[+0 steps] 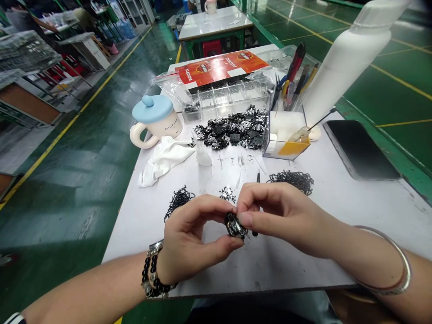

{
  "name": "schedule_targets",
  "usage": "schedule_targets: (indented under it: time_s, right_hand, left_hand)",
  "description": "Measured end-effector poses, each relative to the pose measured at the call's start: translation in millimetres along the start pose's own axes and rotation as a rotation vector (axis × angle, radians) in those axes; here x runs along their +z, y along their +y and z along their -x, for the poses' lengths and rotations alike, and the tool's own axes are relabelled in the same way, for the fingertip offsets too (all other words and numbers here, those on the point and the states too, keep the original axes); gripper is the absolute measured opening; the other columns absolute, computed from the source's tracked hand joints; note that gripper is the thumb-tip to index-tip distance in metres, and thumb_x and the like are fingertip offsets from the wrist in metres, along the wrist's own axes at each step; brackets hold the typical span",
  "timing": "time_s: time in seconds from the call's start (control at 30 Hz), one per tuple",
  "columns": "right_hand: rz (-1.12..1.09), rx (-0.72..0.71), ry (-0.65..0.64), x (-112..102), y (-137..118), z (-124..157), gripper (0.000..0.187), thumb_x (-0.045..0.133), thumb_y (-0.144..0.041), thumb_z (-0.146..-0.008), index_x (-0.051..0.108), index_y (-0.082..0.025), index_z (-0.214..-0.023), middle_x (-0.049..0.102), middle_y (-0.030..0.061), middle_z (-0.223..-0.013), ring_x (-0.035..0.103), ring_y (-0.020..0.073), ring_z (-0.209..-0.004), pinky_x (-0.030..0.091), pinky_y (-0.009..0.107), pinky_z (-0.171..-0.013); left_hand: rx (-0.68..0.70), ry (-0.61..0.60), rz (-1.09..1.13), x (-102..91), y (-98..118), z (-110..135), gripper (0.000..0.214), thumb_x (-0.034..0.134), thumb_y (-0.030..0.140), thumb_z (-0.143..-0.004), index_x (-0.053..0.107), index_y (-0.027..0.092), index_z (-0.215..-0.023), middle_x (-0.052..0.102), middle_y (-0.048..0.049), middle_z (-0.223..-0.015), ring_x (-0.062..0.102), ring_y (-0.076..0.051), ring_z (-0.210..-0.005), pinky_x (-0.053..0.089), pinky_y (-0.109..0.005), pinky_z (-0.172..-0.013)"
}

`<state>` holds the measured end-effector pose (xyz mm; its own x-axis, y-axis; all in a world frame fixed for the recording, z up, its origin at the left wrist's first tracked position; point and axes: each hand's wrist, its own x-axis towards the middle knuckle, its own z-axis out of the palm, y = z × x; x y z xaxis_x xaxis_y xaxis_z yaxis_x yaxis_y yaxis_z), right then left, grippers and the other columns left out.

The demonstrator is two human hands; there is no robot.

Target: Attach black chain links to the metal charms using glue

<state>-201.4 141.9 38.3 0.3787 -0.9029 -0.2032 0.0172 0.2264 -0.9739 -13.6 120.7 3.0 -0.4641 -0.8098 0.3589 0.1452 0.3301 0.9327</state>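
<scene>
Between the thumb and fingers of my left hand (197, 238) is a small black-and-silver mechanical part (235, 226). My right hand (280, 216) pinches at the part's upper right edge, its fingertips touching or nearly so; anything tiny inside that pinch is hidden. Just behind the hands lies a little heap of shiny metal pieces (227, 193). Black bent-wire pieces form one pile (180, 200) beyond my left hand and another pile (293, 180) beyond my right. A thin black-handled tool (258, 177) lies partly behind my right hand.
Farther back is a large heap of similar black parts (232, 130) before a clear divided tray (222, 96). A lidded mug (165, 123) and white cloth (165, 159) stand left. To the right are a tool holder (286, 135), white bottle (351, 63) and phone (361, 148).
</scene>
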Motion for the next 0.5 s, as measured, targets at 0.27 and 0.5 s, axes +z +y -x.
schedule_targets:
  time_s: [0.27,0.5]
  right_hand:
    - [0.037,0.009,0.066,2.1,-2.3,1.0,0.006,0.063,-0.019,-0.076,0.061,-0.015,-0.072,0.054,-0.0031,-0.062,0.047,0.0076,-0.059,0.038,0.020,-0.054]
    - [0.379,-0.276,0.285,6.0,3.6,3.6,0.007,0.065,-0.012,-0.071,0.065,-0.017,-0.067,0.059,-0.0023,-0.063,0.054,0.0080,-0.062,0.041,0.021,-0.057]
  left_hand:
    - [0.055,-0.001,-0.065,-0.7,-2.8,1.0,0.041,0.079,0.013,-0.065,0.067,0.021,-0.103,0.069,-0.0065,-0.090,0.066,-0.017,-0.078,0.058,-0.025,-0.070]
    - [0.085,-0.006,-0.097,-0.7,-2.9,2.3,0.042,0.079,0.013,-0.065,0.066,0.021,-0.104,0.069,-0.0064,-0.091,0.064,-0.018,-0.080,0.057,-0.026,-0.069]
